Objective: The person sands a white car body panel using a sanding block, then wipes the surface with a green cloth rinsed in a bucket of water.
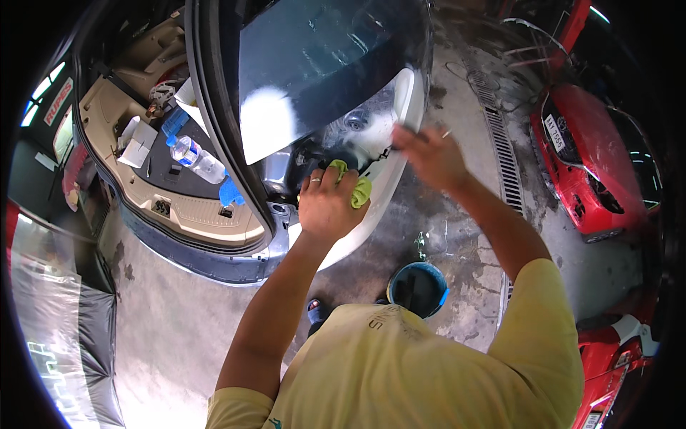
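A yellow-green cloth (359,189) is bunched in my left hand (330,204), whose fingers curl over it at the lower edge of the recess (357,132) in the car's rear corner. This recess has dark and pale surfaces, a round fitting and a jagged dark edge beside the white body panel (407,107). My right hand (436,157) is over the panel's right edge, blurred by motion, with its fingers curled. Something dark shows at its fingertips, too smeared to name. Beside the recess is the car's dark side window (314,71).
To the left, the open cargo area (161,186) holds a plastic bottle (196,159), a small white box (136,143) and blue cloths. A bucket (418,289) stands on the wet floor near my feet. A drain grate (504,136) and a red car (589,161) are at right.
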The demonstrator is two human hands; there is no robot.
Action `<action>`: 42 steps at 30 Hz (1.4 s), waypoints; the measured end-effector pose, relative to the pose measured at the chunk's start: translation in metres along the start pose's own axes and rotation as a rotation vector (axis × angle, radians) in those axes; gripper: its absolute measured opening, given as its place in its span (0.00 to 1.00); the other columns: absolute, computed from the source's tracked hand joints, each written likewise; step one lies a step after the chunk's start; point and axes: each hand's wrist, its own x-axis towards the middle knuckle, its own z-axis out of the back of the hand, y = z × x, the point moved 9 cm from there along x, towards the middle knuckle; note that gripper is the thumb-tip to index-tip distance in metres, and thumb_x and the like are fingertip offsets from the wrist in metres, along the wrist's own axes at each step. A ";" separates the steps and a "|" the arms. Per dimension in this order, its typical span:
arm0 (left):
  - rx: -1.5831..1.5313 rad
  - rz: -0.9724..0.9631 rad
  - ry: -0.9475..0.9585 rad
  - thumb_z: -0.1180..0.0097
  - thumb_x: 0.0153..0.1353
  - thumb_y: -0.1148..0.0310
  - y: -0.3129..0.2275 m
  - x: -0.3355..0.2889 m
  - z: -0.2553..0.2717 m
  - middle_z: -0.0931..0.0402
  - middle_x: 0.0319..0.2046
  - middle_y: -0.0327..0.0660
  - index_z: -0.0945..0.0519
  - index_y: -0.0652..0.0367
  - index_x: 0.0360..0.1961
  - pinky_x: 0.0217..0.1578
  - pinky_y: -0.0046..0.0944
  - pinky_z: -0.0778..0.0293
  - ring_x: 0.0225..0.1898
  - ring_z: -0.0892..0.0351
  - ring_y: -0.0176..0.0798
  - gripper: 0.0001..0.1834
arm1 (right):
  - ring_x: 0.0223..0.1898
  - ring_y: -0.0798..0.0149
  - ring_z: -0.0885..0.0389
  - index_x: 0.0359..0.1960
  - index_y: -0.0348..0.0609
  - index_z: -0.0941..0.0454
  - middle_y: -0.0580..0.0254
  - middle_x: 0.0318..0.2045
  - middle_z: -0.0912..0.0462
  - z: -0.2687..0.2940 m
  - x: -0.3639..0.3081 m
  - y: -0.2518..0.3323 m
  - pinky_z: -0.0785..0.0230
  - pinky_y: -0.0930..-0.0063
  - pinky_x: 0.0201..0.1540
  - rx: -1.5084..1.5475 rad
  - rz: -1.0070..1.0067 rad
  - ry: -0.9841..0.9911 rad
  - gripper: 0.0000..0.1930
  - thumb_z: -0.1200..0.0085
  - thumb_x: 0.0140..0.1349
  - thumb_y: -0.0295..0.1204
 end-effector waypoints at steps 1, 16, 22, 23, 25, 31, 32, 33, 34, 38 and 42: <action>0.004 -0.001 -0.005 0.25 0.45 0.61 0.000 -0.001 0.000 0.18 0.41 0.41 0.12 0.49 0.44 0.42 0.51 0.18 0.40 0.16 0.51 0.22 | 0.45 0.65 0.22 0.57 0.56 0.15 0.76 0.65 0.19 0.024 0.015 -0.007 0.26 0.61 0.46 -0.215 0.064 -0.058 0.19 0.34 0.64 0.39; -0.007 0.002 0.007 0.25 0.45 0.61 -0.001 0.000 -0.004 0.18 0.42 0.39 0.12 0.48 0.42 0.44 0.51 0.19 0.42 0.17 0.50 0.20 | 0.30 0.71 0.15 0.49 0.41 0.18 0.63 0.35 0.11 -0.038 -0.073 -0.017 0.24 0.78 0.31 1.357 -1.300 -0.437 0.08 0.42 0.77 0.31; -0.035 -0.017 0.008 0.23 0.43 0.58 0.004 0.000 -0.007 0.20 0.41 0.39 0.12 0.47 0.41 0.43 0.51 0.20 0.42 0.17 0.50 0.21 | 0.34 0.48 0.13 0.45 0.38 0.19 0.48 0.32 0.13 -0.034 -0.041 -0.002 0.22 0.54 0.40 0.684 -1.332 -0.519 0.21 0.34 0.68 0.47; -0.045 -0.019 0.009 0.23 0.43 0.58 0.005 -0.001 -0.008 0.20 0.41 0.39 0.12 0.47 0.42 0.43 0.51 0.20 0.42 0.17 0.50 0.21 | 0.35 0.44 0.12 0.44 0.39 0.19 0.46 0.32 0.12 -0.031 -0.035 0.002 0.22 0.52 0.41 0.592 -1.353 -0.499 0.21 0.34 0.68 0.47; -0.064 -0.023 0.010 0.23 0.43 0.58 0.006 -0.001 -0.009 0.20 0.40 0.39 0.12 0.47 0.42 0.42 0.51 0.20 0.42 0.17 0.50 0.22 | 0.38 0.33 0.12 0.46 0.41 0.20 0.41 0.33 0.12 -0.031 -0.029 0.012 0.22 0.45 0.41 0.450 -1.394 -0.518 0.22 0.35 0.68 0.49; -0.110 -0.023 0.052 0.24 0.45 0.61 0.006 0.002 -0.003 0.21 0.40 0.39 0.13 0.48 0.43 0.44 0.52 0.20 0.42 0.18 0.50 0.21 | 0.36 0.32 0.13 0.48 0.43 0.23 0.40 0.33 0.12 -0.023 -0.005 -0.011 0.23 0.40 0.39 0.228 -1.352 -0.607 0.21 0.38 0.69 0.49; -0.120 -0.021 0.052 0.24 0.45 0.61 0.007 0.000 -0.003 0.21 0.40 0.39 0.13 0.48 0.43 0.44 0.52 0.20 0.42 0.18 0.50 0.21 | 0.36 0.31 0.13 0.48 0.43 0.23 0.40 0.33 0.12 -0.021 0.005 -0.029 0.23 0.40 0.39 0.243 -1.324 -0.616 0.22 0.38 0.69 0.49; -0.127 -0.028 0.039 0.24 0.45 0.61 0.005 0.000 -0.005 0.21 0.40 0.39 0.13 0.48 0.43 0.44 0.52 0.20 0.41 0.18 0.50 0.21 | 0.36 0.31 0.13 0.48 0.43 0.23 0.39 0.33 0.12 -0.017 0.013 -0.048 0.23 0.40 0.39 0.255 -1.300 -0.618 0.22 0.38 0.69 0.49; -0.128 -0.038 0.029 0.24 0.45 0.61 0.005 0.003 -0.005 0.21 0.40 0.39 0.13 0.48 0.43 0.44 0.52 0.20 0.41 0.18 0.50 0.21 | 0.36 0.31 0.13 0.48 0.44 0.23 0.39 0.33 0.12 -0.017 0.016 -0.054 0.22 0.40 0.40 0.272 -1.279 -0.622 0.22 0.38 0.69 0.50; -0.111 -0.021 0.080 0.24 0.44 0.60 0.009 0.000 -0.004 0.21 0.40 0.39 0.13 0.48 0.42 0.44 0.51 0.20 0.41 0.19 0.49 0.21 | 0.37 0.30 0.12 0.45 0.42 0.24 0.38 0.32 0.13 -0.043 -0.019 0.001 0.22 0.42 0.40 0.340 -1.259 -0.623 0.23 0.37 0.69 0.52; -0.133 -0.037 0.059 0.24 0.44 0.61 0.005 0.000 -0.004 0.21 0.40 0.39 0.12 0.48 0.43 0.44 0.51 0.20 0.41 0.19 0.49 0.21 | 0.33 0.31 0.13 0.44 0.41 0.25 0.41 0.30 0.14 -0.038 0.002 -0.046 0.23 0.44 0.38 0.355 -1.182 -0.734 0.24 0.37 0.69 0.51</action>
